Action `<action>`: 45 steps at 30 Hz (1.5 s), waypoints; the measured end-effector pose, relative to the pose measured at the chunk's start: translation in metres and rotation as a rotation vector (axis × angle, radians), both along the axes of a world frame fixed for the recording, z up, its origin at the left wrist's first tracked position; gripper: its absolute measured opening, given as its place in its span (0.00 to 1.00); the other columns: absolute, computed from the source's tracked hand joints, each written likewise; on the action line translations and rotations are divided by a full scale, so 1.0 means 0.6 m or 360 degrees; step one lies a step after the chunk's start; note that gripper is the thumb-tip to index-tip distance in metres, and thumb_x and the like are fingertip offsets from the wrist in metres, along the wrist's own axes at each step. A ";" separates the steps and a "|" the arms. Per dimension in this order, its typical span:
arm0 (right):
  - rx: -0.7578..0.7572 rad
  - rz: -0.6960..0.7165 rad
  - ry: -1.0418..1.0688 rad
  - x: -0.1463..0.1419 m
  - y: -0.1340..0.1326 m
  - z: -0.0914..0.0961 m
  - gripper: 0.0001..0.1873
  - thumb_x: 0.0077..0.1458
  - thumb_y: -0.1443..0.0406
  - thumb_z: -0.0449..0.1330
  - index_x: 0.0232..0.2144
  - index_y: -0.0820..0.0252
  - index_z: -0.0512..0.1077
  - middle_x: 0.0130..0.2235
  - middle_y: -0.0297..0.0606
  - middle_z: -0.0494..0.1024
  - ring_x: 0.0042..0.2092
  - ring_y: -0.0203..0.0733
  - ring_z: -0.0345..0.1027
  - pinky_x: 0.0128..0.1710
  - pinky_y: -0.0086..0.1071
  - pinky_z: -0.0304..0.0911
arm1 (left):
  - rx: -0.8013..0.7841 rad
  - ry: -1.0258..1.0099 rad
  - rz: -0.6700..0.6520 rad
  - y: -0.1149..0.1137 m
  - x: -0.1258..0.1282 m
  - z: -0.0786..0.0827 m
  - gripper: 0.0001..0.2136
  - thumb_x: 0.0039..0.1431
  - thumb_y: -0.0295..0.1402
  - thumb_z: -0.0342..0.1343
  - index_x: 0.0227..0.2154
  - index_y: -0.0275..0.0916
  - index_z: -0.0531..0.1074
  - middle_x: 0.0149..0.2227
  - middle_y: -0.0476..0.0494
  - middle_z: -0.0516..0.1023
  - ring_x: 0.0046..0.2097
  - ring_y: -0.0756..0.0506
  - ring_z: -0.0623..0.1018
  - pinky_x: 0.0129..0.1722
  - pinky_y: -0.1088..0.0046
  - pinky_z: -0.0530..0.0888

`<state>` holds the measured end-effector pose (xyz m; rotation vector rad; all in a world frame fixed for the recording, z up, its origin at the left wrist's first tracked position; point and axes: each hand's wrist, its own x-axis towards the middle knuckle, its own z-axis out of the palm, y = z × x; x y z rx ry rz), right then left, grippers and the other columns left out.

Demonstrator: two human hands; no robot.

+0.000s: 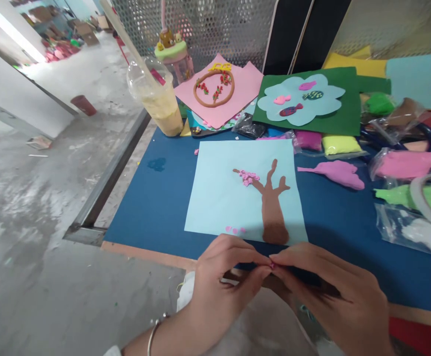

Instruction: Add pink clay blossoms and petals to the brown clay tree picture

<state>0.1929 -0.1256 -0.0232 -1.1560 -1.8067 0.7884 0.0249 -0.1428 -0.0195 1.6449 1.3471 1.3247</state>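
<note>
Up close, left hand (218, 282) & right hand (334, 291) fingers pinched on tiny soft pink clay bit (272, 266), flat brown clay tree (272, 205) nr.

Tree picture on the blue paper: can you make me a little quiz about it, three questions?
1. True or false: the brown tree has pink blossoms on its left branch.
2. What do the left hand and right hand pinch together? A) scissors B) a tiny pink clay bit C) a brush
3. What colour is the clay lump right of the sheet?

Key: 1 true; 2 B; 3 pink.
</note>
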 end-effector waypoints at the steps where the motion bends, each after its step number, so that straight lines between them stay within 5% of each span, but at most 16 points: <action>1: 0.0066 -0.0027 -0.0017 -0.001 -0.001 -0.001 0.06 0.56 0.68 0.63 0.34 0.48 0.74 0.30 0.28 0.79 0.29 0.35 0.74 0.29 0.26 0.70 | 0.0002 0.0002 -0.0008 0.000 0.000 0.000 0.01 0.59 0.28 0.62 0.32 0.39 0.76 0.31 0.48 0.80 0.33 0.51 0.78 0.34 0.76 0.78; 13: 0.0362 -0.0101 -0.0254 0.013 0.005 -0.004 0.08 0.53 0.72 0.62 0.32 0.51 0.71 0.26 0.28 0.77 0.28 0.35 0.73 0.31 0.30 0.68 | 0.0077 0.0228 0.0092 0.000 -0.006 -0.004 0.04 0.60 0.25 0.58 0.31 0.40 0.72 0.30 0.48 0.77 0.33 0.50 0.77 0.29 0.77 0.75; 19: 0.0346 -0.0283 -0.0439 0.036 0.009 -0.005 0.07 0.56 0.70 0.61 0.32 0.50 0.72 0.29 0.29 0.78 0.27 0.38 0.73 0.33 0.34 0.67 | 0.0601 0.0995 0.0153 0.001 -0.030 -0.017 0.06 0.57 0.22 0.61 0.35 0.39 0.75 0.31 0.50 0.79 0.36 0.47 0.78 0.40 0.67 0.73; 24: 0.0288 -0.0232 -0.0427 0.036 0.009 -0.006 0.07 0.57 0.70 0.61 0.34 0.50 0.71 0.29 0.29 0.79 0.28 0.37 0.73 0.33 0.34 0.66 | 0.0718 0.1414 0.0086 -0.003 -0.029 -0.015 0.05 0.55 0.23 0.64 0.34 0.37 0.76 0.35 0.49 0.82 0.39 0.46 0.80 0.45 0.65 0.73; 45: 0.0266 -0.0236 -0.0333 0.040 0.012 -0.008 0.05 0.57 0.67 0.61 0.31 0.49 0.71 0.26 0.28 0.76 0.25 0.35 0.72 0.31 0.31 0.69 | 0.0684 0.1527 -0.0008 -0.012 -0.044 -0.021 0.13 0.59 0.27 0.56 0.47 0.34 0.76 0.42 0.43 0.82 0.46 0.43 0.78 0.52 0.65 0.69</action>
